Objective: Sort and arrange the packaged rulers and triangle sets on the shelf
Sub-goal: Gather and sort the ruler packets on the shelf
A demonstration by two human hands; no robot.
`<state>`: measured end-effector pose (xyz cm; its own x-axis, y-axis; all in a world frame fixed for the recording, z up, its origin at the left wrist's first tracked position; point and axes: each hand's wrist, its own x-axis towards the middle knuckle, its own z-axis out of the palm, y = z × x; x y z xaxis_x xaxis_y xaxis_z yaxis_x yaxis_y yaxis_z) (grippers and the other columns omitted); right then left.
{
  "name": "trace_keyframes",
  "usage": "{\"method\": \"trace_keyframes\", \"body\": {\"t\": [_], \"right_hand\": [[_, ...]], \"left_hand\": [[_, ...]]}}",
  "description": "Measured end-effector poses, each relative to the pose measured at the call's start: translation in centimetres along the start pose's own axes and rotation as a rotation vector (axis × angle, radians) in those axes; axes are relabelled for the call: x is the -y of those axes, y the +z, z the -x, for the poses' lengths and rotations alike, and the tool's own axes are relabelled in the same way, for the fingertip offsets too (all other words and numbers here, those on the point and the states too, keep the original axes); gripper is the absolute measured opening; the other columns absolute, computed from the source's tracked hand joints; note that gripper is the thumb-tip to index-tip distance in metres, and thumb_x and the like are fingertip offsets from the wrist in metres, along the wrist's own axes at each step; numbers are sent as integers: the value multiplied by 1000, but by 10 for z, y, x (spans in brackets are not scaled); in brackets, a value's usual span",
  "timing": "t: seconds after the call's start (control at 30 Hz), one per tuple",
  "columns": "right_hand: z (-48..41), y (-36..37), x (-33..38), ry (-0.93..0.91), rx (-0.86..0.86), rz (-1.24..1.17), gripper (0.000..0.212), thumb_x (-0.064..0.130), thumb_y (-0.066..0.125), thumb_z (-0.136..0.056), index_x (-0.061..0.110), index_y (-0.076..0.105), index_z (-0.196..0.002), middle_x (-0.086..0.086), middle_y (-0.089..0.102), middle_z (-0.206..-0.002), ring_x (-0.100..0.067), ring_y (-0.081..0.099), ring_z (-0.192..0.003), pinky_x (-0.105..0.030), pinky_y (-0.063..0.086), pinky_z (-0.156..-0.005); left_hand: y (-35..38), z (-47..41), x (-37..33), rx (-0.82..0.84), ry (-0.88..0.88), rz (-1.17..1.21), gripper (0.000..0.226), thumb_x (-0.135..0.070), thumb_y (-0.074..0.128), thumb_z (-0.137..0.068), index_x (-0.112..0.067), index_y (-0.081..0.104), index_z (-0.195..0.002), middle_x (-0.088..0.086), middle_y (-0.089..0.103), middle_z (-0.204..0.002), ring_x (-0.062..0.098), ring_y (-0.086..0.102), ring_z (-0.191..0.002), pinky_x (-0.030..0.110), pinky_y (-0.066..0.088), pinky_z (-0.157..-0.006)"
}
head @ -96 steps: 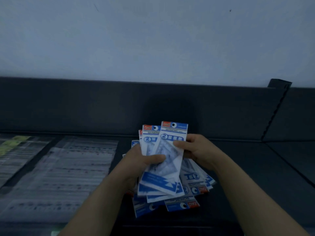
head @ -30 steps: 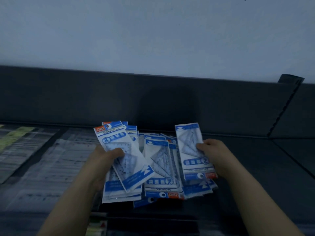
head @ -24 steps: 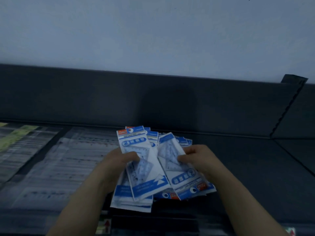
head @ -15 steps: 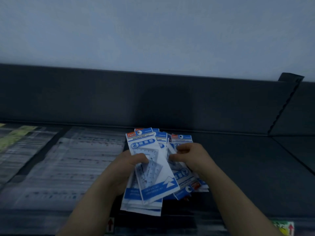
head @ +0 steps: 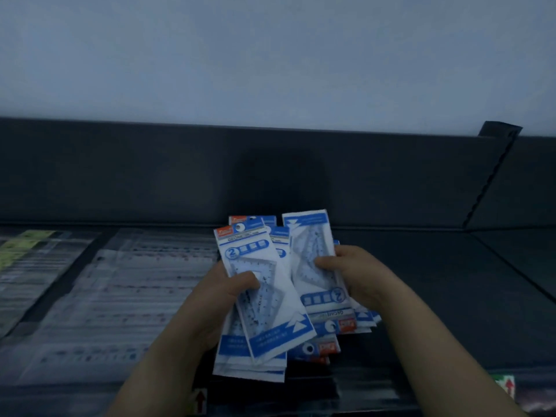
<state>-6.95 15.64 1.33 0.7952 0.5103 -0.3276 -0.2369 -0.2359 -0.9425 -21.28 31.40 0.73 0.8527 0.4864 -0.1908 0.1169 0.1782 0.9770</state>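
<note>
My left hand point(head: 222, 299) grips a stack of blue-and-white triangle set packs point(head: 264, 296), thumb across the top pack, headers pointing away from me. My right hand point(head: 358, 278) holds another triangle set pack point(head: 313, 260) turned the other way round, its header toward me. Beneath both hands several more packs point(head: 325, 347) lie in a loose pile on the dark shelf point(head: 436, 296). To the left, packaged rulers point(head: 126, 296) in clear sleeves lie flat in a wide stack.
A second stack of packaged rulers with yellow-green labels point(head: 21, 254) lies at the far left. The shelf's dark back panel point(head: 270, 176) rises behind the pile. A shelf divider point(head: 490, 182) slants at the right. Price tags with red arrows point(head: 508, 386) sit on the front edge.
My right hand has lifted one reversed pack out of the pile and holds it upright beside the left hand's stack. The left stack stays in the same grip.
</note>
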Motion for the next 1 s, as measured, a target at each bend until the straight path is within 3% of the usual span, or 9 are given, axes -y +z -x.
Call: {"method": "trace_keyframes", "body": {"t": [0.1, 0.23, 0.43, 0.57, 0.7, 0.77, 0.83, 0.93, 1.0], "right_hand": [[-3, -12, 1, -24, -111, -120, 15, 1, 59, -88, -6, 63, -102, -23, 69, -89, -30, 66, -69, -38, 57, -61], [-4, -39, 6, -86, -212, -405, 15, -5, 51, -88, 2, 60, -97, -20, 67, -84, -29, 66, -64, -38, 56, -56], [-2, -72, 10, -127, -76, -717, 38, 3, 48, -91, 5, 55, -128, -22, 62, -121, -33, 64, -95, -44, 58, -67], [-7, -69, 4, -150, -120, -809, 43, -2, 43, -90, 1, 50, -133, -28, 55, -129, -35, 61, -95, -44, 53, -70], [-8, -76, -13, -64, -244, -790, 60, 2, 68, -72, 12, 52, -129, -25, 63, -115, -41, 65, -93, -50, 55, -58], [-6, -84, -20, -73, -280, -729, 62, 1, 73, -72, 18, 51, -127, -20, 65, -113, -39, 67, -92, -48, 56, -60], [-2, -98, -22, -116, -277, -682, 65, 2, 76, -73, 18, 46, -128, -17, 65, -112, -34, 67, -92, -47, 57, -66], [-2, -144, -14, -201, -431, -579, 101, 13, 84, -68, 36, 21, -143, -13, 54, -123, -30, 62, -100, -52, 53, -84], [2, -173, -5, -358, -438, -239, 98, 16, 84, -68, 34, 25, -144, -4, 48, -131, -21, 56, -109, -40, 52, -86]], "left_hand": [[-7, -2, -2, -81, 66, -3, 25, 11, 50, -85, -6, 63, -98, 4, 72, -74, 12, 68, -58, 20, 50, -46], [-9, -5, -1, -205, 135, 12, 27, 9, 51, -86, -7, 61, -106, 13, 71, -95, 22, 68, -75, 29, 52, -59], [37, -15, 3, -364, 145, 183, 32, 0, 52, -91, -12, 42, -119, 15, 61, -107, 28, 64, -88, 41, 55, -75], [110, -14, 10, -325, 88, 404, 29, -12, 50, -96, -17, 43, -124, 14, 63, -104, 31, 66, -86, 49, 56, -79], [167, -9, 11, -288, 130, 479, 47, -34, 63, -90, -24, 36, -127, 2, 63, -103, 21, 67, -86, 43, 57, -74], [184, -13, 15, -321, 164, 322, 72, -25, 75, -81, -29, 27, -136, 2, 62, -111, 19, 65, -88, 45, 57, -78], [190, -18, 18, -338, 183, 254, 82, -15, 74, -82, -32, 22, -143, 2, 62, -117, 16, 64, -89, 46, 55, -84], [190, -24, 16, -272, 177, 243, 68, -8, 72, -84, -27, 35, -137, -1, 66, -108, 16, 67, -88, 45, 57, -81], [190, -26, 14, -201, 142, 204, 50, -2, 72, -81, -27, 48, -118, 2, 68, -103, 19, 68, -84, 38, 58, -71]]}}
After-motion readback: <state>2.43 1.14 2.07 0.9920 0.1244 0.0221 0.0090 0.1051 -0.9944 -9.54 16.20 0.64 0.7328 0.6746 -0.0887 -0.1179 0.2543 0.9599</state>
